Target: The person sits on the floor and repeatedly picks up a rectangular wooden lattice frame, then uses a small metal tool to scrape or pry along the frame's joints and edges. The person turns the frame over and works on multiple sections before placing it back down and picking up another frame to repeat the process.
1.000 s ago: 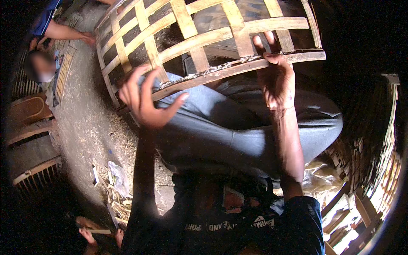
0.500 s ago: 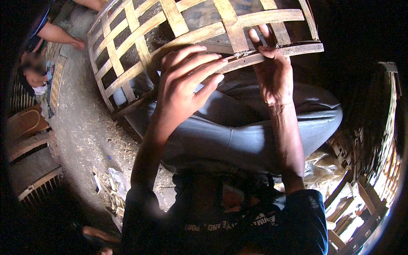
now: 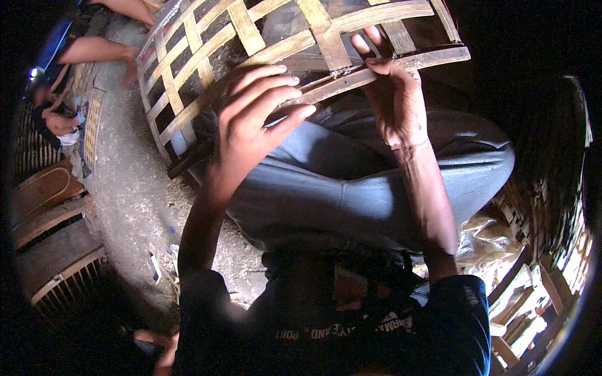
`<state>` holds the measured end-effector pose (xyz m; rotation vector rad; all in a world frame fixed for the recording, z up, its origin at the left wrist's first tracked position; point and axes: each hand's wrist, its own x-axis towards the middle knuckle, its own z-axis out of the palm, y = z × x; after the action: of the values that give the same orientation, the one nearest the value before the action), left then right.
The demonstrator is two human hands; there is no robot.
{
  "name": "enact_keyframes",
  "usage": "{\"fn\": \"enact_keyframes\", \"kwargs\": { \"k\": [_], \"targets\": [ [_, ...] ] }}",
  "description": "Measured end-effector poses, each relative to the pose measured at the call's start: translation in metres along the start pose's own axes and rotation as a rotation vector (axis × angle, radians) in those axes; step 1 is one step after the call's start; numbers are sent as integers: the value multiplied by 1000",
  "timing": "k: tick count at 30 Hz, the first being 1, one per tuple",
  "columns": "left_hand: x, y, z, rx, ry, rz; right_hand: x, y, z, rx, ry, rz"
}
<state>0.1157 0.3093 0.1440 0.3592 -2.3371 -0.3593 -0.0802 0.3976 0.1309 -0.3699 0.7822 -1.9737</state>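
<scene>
A woven bamboo lattice panel (image 3: 323, 31) with wide pale slats and a darker edge strip (image 3: 351, 83) leans over my lap. My right hand (image 3: 398, 103) grips that strip near its right end, thumb on the near face and fingers reaching up behind it through the lattice. Further left, my left hand (image 3: 254, 122) hovers at the same strip with fingers stretched and the thumb apart below. Whether its fingertips touch the slats I cannot tell. Some thin dark binding shows on the strip between the two hands.
My crossed legs in grey trousers (image 3: 351, 194) lie beneath the panel. On the left are a person (image 3: 63, 122) and another person's bare leg (image 3: 94, 50). Wooden slatted pieces (image 3: 69, 276) stand at lower left. Clear plastic (image 3: 486, 241) and bamboo slats (image 3: 555, 288) lie at right.
The panel and both hands sit slightly higher and further left in view. My left hand has drawn back a little from the binding, while the right keeps its grip.
</scene>
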Motion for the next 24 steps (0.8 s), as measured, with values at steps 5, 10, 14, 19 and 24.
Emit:
{"fn": "enact_keyframes", "kwargs": {
  "k": [5, 10, 14, 19, 24],
  "targets": [
    [-3, 3, -3, 11, -18, -31, -2, 2, 2, 12, -7, 23],
    [1, 0, -6, 27, -71, 7, -2, 2, 0, -58, -12, 46],
    [1, -4, -8, 29, -103, 10, -2, 4, 6, -15, 37, 29],
    [-2, -4, -5, 37, -54, 17, 4, 9, -7, -78, 56, 21],
    [-11, -3, -3, 45, -5, -9, 3, 6, -8, -58, 24, 19]
  ]
}}
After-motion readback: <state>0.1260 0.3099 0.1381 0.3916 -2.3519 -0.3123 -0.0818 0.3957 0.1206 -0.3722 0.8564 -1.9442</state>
